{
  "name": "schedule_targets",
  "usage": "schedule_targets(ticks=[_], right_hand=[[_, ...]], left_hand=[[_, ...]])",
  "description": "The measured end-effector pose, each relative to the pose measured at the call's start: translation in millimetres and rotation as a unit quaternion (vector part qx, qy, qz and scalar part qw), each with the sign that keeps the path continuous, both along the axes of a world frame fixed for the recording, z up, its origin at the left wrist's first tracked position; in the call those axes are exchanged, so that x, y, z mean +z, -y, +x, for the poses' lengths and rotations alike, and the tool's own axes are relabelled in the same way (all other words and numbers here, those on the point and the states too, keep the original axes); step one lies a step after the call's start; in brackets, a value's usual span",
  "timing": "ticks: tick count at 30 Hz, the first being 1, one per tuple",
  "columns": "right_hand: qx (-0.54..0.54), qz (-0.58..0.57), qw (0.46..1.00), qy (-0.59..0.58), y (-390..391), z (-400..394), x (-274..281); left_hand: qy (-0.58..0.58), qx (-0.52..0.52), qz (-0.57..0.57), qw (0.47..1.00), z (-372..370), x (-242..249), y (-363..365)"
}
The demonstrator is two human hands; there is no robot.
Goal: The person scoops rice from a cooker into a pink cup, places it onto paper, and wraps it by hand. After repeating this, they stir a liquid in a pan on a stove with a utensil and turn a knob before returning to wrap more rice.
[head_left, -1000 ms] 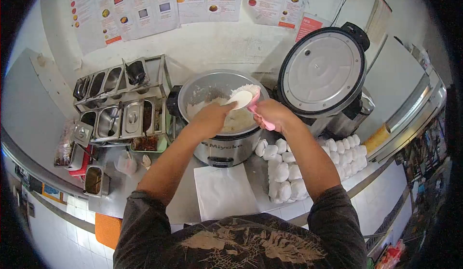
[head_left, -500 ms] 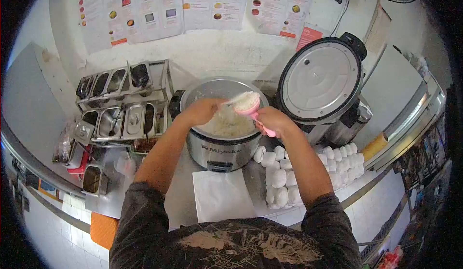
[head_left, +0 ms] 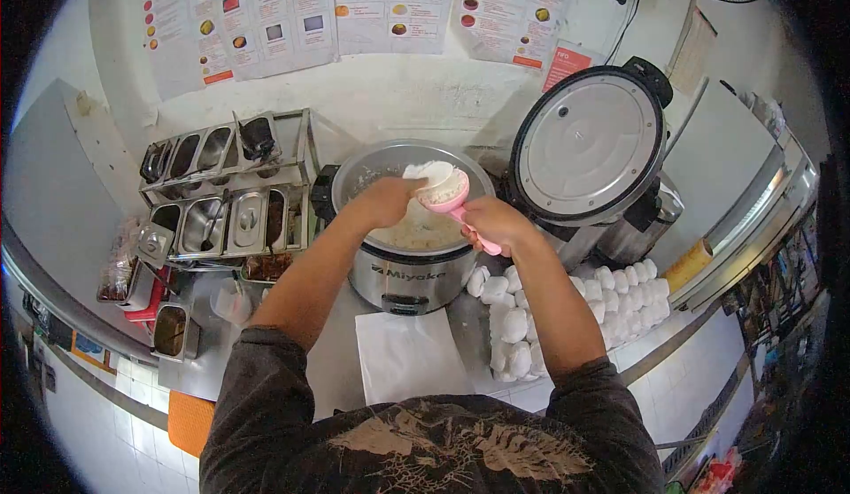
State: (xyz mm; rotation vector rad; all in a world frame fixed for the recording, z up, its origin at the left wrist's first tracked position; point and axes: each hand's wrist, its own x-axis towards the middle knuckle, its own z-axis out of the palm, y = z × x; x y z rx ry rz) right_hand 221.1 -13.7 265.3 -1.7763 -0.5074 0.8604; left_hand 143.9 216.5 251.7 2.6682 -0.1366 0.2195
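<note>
My right hand (head_left: 496,225) is closed round the handle of a pink scoop (head_left: 455,204), whose bowl holds white rice. In my left hand (head_left: 386,202) is a white rice paddle (head_left: 435,173), its flat blade against the rice at the top of the scoop. Both hands are over the open pot of a silver rice cooker (head_left: 409,283), with more rice (head_left: 416,231) inside it. Part of the paddle's handle is hidden by my left fingers. White paper sheets (head_left: 410,357) lie on the counter in front of the cooker.
Several white wrapped bundles (head_left: 620,304) stand in rows at the right. Behind them, a second cooker's raised lid (head_left: 589,144) leans back. A rack of metal food pans (head_left: 212,224) stands at the left, near a separate metal container (head_left: 174,330).
My left hand has moved slightly right, bringing the paddle's blade onto the scoop's rice. The scoop has shifted slightly left, and the heap on it looks lower.
</note>
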Motion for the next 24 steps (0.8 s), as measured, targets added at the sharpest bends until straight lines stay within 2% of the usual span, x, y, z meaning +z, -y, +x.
schedule_targets(ticks=[1,4,7,10,13,14,16,19,22,23,24], right_hand=[[-0.019,0.002,1.0,-0.001,0.5,0.2,0.2],[-0.007,-0.026,0.999,0.045,-0.5,6.5,-3.9],[-0.002,-0.029,0.996,0.084,-6.8,3.6,-8.3],[0.001,-0.008,1.0,0.03,-4.1,0.9,4.0],[0.001,-0.022,0.999,0.039,-8.9,0.3,15.2],[0.012,-0.015,0.999,0.036,-8.1,4.5,11.5],[0.032,-0.003,0.999,0.028,-2.7,13.7,-1.2],[-0.001,0.008,1.0,0.007,0.5,20.7,-7.9],[0.014,0.013,0.999,0.03,8.4,15.2,-7.4],[0.004,0.031,0.999,0.011,12.9,11.7,-5.5],[-0.007,0.045,0.999,0.003,18.8,6.5,0.2]], left_hand=[[-0.023,0.0,-0.023,0.999,-5.6,2.6,3.1],[0.008,-0.033,-0.083,0.996,-10.0,-24.1,13.5],[0.074,-0.065,-0.162,0.982,-10.3,-37.1,14.5],[0.071,-0.063,-0.156,0.983,-6.8,-37.2,0.4],[0.16,-0.013,-0.101,0.982,-1.6,-46.8,8.6],[0.154,-0.024,-0.097,0.983,1.1,-47.4,3.6],[0.143,-0.046,-0.092,0.984,0.8,-38.5,-4.0],[0.008,0.02,-0.027,0.999,-21.6,-4.8,22.7],[0.187,0.007,-0.047,0.981,-12.4,-35.7,2.5],[0.233,0.082,-0.11,0.963,-13.4,-36.6,-0.8],[0.244,0.088,-0.122,0.958,-28.6,-25.7,2.2]])
